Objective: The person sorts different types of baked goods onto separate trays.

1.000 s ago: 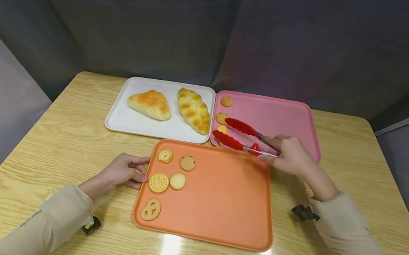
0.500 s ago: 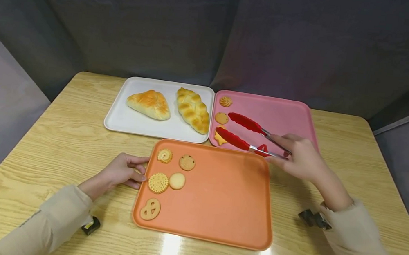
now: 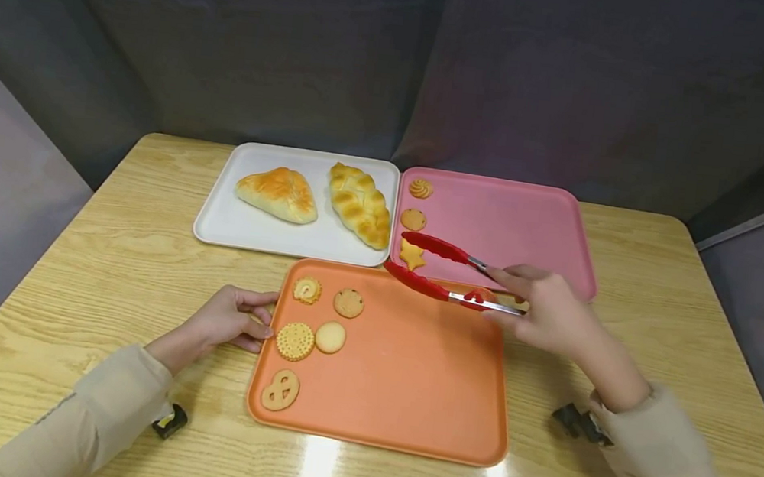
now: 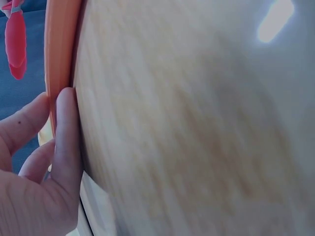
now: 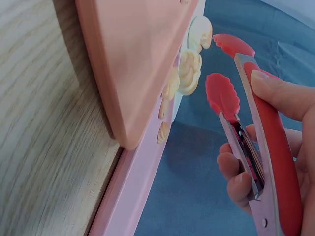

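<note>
In the head view my right hand [image 3: 555,309] grips a pair of red-tipped tongs [image 3: 433,245]. Their jaws stand apart, one on each side of a star-shaped cookie [image 3: 412,254]; whether they touch it I cannot tell. That cookie lies at the near left corner of the pink tray [image 3: 516,213], in line with a chip cookie [image 3: 414,220] and a swirl cookie [image 3: 420,188]. My left hand [image 3: 225,319] touches the left rim of the orange tray [image 3: 408,395] with its fingertips. The right wrist view shows thumb and fingers around the tongs' handles [image 5: 275,162].
Several cookies, among them a pretzel cookie [image 3: 281,390] and a dotted round one [image 3: 295,341], lie along the orange tray's left side. Behind it a white tray [image 3: 218,223] bears a triangular bread [image 3: 279,194] and a braided loaf [image 3: 360,206]. A dark curtain [image 3: 289,53] hangs behind the table.
The tongs first shifted right and away from the star cookie, then came back left and nearer, so that their tips now flank it. My left hand stays at the rim.
</note>
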Demonstrator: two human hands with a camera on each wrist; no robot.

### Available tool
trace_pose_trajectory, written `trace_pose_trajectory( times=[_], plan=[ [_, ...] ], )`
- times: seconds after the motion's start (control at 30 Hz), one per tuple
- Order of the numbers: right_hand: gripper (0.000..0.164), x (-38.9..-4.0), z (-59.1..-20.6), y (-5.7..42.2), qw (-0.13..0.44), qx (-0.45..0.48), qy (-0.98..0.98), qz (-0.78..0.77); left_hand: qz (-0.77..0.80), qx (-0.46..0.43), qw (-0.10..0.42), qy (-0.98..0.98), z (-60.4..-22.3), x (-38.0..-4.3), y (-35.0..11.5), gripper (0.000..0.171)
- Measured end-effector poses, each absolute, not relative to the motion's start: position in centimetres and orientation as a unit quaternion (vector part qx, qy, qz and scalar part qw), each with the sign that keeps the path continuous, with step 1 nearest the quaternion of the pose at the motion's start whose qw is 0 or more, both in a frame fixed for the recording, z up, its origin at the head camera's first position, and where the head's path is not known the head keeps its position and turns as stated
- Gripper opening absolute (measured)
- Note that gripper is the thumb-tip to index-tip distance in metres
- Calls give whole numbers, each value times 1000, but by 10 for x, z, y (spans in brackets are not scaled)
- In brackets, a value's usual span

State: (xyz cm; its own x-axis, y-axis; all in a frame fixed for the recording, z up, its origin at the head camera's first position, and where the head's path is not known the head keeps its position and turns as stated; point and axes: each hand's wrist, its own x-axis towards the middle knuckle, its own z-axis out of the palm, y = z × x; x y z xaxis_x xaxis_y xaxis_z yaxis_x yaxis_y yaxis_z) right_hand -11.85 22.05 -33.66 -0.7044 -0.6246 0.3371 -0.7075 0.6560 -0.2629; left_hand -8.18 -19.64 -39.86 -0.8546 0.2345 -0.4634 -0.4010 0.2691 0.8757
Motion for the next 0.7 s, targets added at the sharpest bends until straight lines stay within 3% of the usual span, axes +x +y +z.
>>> trace_pose_trajectory(
  times=[0.7],
  plan=[
    [42, -113, -353, 193, 53, 434, -883, 174, 600, -56, 263, 754, -396, -81, -195, 64]
  ],
)
